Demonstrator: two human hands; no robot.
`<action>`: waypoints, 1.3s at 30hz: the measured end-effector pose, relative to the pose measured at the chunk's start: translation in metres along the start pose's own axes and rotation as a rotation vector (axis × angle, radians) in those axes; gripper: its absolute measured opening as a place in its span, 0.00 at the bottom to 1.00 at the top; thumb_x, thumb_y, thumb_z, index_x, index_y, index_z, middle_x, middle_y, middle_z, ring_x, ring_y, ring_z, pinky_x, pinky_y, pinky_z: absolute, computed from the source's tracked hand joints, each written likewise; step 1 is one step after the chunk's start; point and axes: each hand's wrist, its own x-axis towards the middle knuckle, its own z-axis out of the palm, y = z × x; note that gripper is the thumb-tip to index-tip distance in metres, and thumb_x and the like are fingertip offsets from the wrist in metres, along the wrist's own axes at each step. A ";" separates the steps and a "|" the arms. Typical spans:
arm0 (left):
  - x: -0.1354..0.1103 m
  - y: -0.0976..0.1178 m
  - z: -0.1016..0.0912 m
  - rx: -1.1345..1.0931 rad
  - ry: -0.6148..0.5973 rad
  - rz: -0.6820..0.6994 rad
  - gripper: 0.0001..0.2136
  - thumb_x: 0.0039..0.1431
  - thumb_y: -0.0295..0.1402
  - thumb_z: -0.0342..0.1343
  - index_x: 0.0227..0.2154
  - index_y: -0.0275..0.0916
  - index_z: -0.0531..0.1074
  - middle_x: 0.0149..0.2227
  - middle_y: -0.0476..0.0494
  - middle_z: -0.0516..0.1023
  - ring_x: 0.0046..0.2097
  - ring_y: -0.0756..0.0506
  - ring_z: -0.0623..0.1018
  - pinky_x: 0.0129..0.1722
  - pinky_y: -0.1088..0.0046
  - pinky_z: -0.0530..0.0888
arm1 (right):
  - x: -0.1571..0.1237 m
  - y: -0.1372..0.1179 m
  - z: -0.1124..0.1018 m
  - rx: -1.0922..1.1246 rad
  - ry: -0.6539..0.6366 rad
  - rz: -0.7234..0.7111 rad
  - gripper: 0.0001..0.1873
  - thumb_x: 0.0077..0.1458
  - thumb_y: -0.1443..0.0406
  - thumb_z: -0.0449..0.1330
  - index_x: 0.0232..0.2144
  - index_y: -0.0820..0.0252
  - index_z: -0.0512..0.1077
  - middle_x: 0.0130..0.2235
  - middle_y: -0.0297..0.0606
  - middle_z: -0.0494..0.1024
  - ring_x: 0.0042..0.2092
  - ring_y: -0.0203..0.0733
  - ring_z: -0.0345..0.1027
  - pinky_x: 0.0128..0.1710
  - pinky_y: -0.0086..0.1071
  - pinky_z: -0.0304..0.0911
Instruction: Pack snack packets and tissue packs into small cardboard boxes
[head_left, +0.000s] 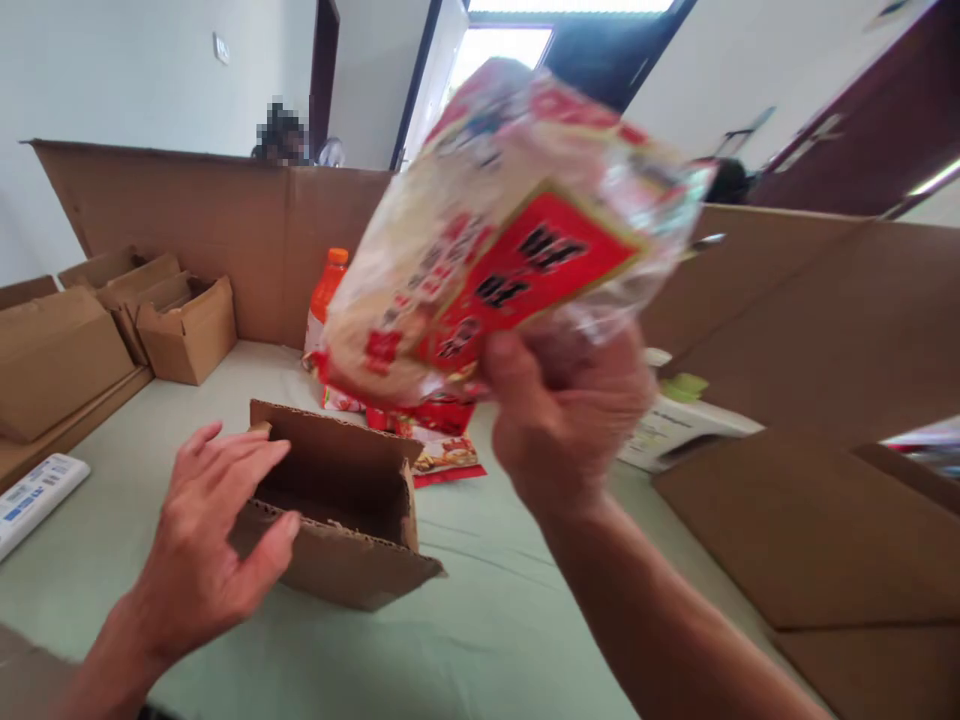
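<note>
Raised in my right hand (574, 410) is a large clear-and-red snack bag (420, 260) with a red diamond label, gripped near its lower right edge. The bag is tilted and slightly blurred. My left hand (221, 525) is at the left end of a small open cardboard box (352, 560), fingers apart; whether they touch the box I cannot tell. The box's visible inside is dark and bare. Behind it, partly hidden by the bag, lie red snack packets (450, 455) and an orange bottle (328, 290) with an orange cap.
Several small cardboard boxes (187, 330) stand at the left. A white packaged item (37, 500) lies at the left edge. Tall cardboard walls (202, 210) border the green surface. A white container (682, 430) and a cardboard box (825, 540) are at right. A person (281, 135) is beyond.
</note>
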 end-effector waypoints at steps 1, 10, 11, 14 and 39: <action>0.010 0.003 0.002 0.067 -0.079 0.062 0.18 0.62 0.30 0.57 0.55 0.36 0.69 0.50 0.37 0.79 0.54 0.37 0.76 0.62 0.43 0.64 | -0.009 -0.009 0.003 0.002 -0.006 -0.025 0.11 0.59 0.58 0.61 0.30 0.53 0.62 0.26 0.26 0.64 0.25 0.34 0.56 0.26 0.30 0.56; 0.018 0.003 0.004 0.318 -0.419 -0.016 0.23 0.73 0.42 0.39 0.32 0.37 0.76 0.30 0.43 0.80 0.41 0.39 0.80 0.63 0.35 0.54 | -0.033 -0.036 -0.026 -0.212 -0.489 -0.477 0.08 0.63 0.69 0.57 0.30 0.57 0.68 0.26 0.30 0.75 0.25 0.32 0.64 0.27 0.26 0.59; 0.017 0.003 0.002 0.327 -0.409 -0.027 0.23 0.73 0.41 0.40 0.32 0.37 0.76 0.31 0.43 0.80 0.42 0.39 0.80 0.63 0.35 0.55 | -0.029 -0.040 -0.032 -0.236 -0.573 -0.516 0.09 0.64 0.69 0.56 0.29 0.57 0.67 0.26 0.31 0.76 0.26 0.33 0.65 0.28 0.27 0.60; 0.012 0.004 0.002 0.330 -0.363 -0.056 0.20 0.72 0.39 0.41 0.31 0.37 0.75 0.35 0.41 0.82 0.46 0.36 0.79 0.62 0.33 0.56 | -0.020 -0.056 -0.036 -0.343 -0.851 -0.583 0.16 0.66 0.69 0.52 0.25 0.57 0.65 0.23 0.31 0.72 0.24 0.33 0.61 0.26 0.28 0.55; -0.024 -0.008 0.025 0.271 0.001 -0.122 0.24 0.68 0.42 0.50 0.56 0.23 0.67 0.54 0.22 0.74 0.58 0.29 0.71 0.56 0.44 0.74 | -0.034 -0.078 0.060 -0.688 -1.855 -0.373 0.08 0.53 0.69 0.62 0.37 0.57 0.77 0.28 0.39 0.80 0.27 0.40 0.70 0.26 0.30 0.49</action>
